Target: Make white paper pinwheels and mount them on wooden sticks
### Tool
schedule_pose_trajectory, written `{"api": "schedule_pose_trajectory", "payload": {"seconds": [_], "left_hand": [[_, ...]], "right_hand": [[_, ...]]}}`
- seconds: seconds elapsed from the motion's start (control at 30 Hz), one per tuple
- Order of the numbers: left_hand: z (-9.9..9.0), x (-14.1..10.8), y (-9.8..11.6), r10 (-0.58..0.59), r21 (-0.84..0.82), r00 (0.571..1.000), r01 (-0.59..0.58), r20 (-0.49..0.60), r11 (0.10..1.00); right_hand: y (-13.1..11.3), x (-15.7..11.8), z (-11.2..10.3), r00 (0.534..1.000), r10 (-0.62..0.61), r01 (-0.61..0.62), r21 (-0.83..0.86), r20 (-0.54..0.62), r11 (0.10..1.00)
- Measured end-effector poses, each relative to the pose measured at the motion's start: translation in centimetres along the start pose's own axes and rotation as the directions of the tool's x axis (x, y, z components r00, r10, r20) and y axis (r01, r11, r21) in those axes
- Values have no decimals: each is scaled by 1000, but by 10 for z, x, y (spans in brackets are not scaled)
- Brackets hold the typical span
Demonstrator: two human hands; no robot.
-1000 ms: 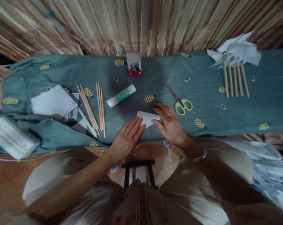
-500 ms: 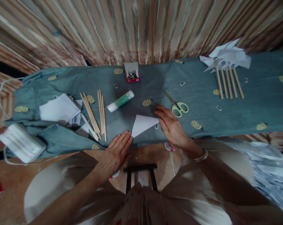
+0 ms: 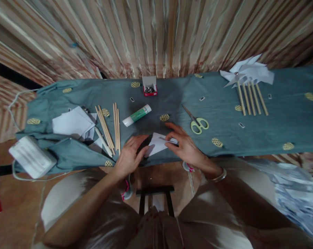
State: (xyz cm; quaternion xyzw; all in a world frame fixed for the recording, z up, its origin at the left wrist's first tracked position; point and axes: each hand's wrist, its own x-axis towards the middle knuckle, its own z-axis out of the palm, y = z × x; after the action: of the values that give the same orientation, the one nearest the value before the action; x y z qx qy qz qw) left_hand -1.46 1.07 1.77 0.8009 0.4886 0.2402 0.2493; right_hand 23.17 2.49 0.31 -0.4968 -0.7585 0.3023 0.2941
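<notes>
A white folded paper (image 3: 156,144), roughly a triangle, lies near the front edge of the cloth between my two hands. My left hand (image 3: 129,154) is at its left side, with the thumb apart from the fingers and the thumb tip at the paper's edge. Over the right end of the paper is my right hand (image 3: 184,145), thumb and a finger closing on it while another finger stretches forward. Just beyond that hand lie green-handled scissors (image 3: 198,124), blades spread a little. A green and white glue stick (image 3: 137,115) rests behind the paper.
Wooden sticks (image 3: 104,126) and white paper sheets (image 3: 72,122) lie on the left, near a white box with a cord (image 3: 33,157). A small red box (image 3: 149,90) of metal pins stands at the back. Several paper pinwheels (image 3: 252,71) lie at the far right.
My left hand has shifted forward and its thumb has spread from the fingers. My right hand has moved left over the paper's tip. The whole view has shifted slightly.
</notes>
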Motion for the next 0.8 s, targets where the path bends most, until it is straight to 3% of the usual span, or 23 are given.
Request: {"api": "schedule_pose_trajectory", "payload": {"seconds": [0.13,0.37,0.6,0.67,0.8], "left_hand": [[3,12,4,-151,-199,988,146,-12,969],[13,28,4,-174,-360,984,147,-43,921],[26,31,-1,-240,-480,970,225,30,848],[29,30,1,-232,-479,972,213,20,851],[28,33,9,-127,-321,991,109,-35,941]], "right_hand": [[-4,-1,-6,999,-33,33,46,-4,998],[-5,-1,-16,993,-101,102,7,-61,995],[0,-6,-21,982,-189,182,-182,-24,966],[-3,-8,-21,976,-219,215,-248,11,945],[-15,-12,-15,949,-313,311,-318,49,896]]}}
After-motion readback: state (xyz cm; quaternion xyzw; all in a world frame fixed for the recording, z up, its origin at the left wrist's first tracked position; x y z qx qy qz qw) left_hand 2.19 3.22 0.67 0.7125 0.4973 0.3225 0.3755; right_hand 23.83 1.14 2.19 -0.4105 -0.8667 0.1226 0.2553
